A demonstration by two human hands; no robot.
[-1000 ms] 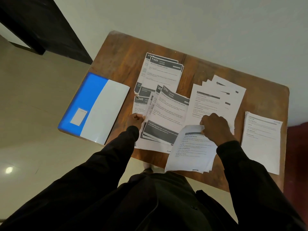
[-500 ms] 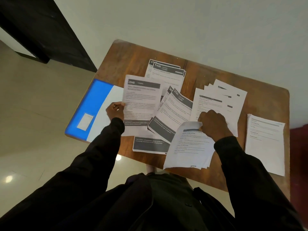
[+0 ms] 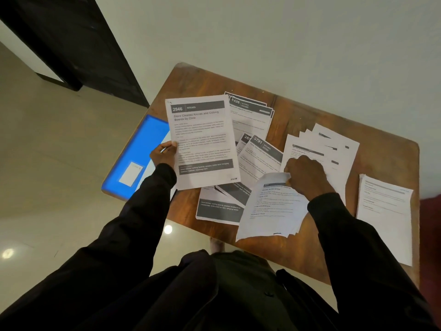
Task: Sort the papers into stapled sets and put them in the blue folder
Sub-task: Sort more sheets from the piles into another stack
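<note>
My left hand (image 3: pixel 164 154) pinches the left edge of a printed sheet headed 2946 (image 3: pixel 202 139) and holds it lifted above the table. The blue folder (image 3: pixel 140 149) lies at the table's left edge, partly under that sheet and my sleeve. My right hand (image 3: pixel 305 173) grips the top corner of a white stack (image 3: pixel 269 209) that hangs over the near edge. More dark-headed sheets marked 1426 (image 3: pixel 250 115) and 3791 (image 3: pixel 260 156) lie spread in the middle.
A fanned pile of white sheets (image 3: pixel 334 149) lies behind my right hand. Another small stack (image 3: pixel 384 211) sits at the right end of the wooden table (image 3: pixel 207 84). A wall runs behind; a dark door frame (image 3: pixel 71 44) stands left.
My left hand picked a sheet out of the middle pile, raised it and turned it face up toward me. My right hand kept its hold on the near stack.
</note>
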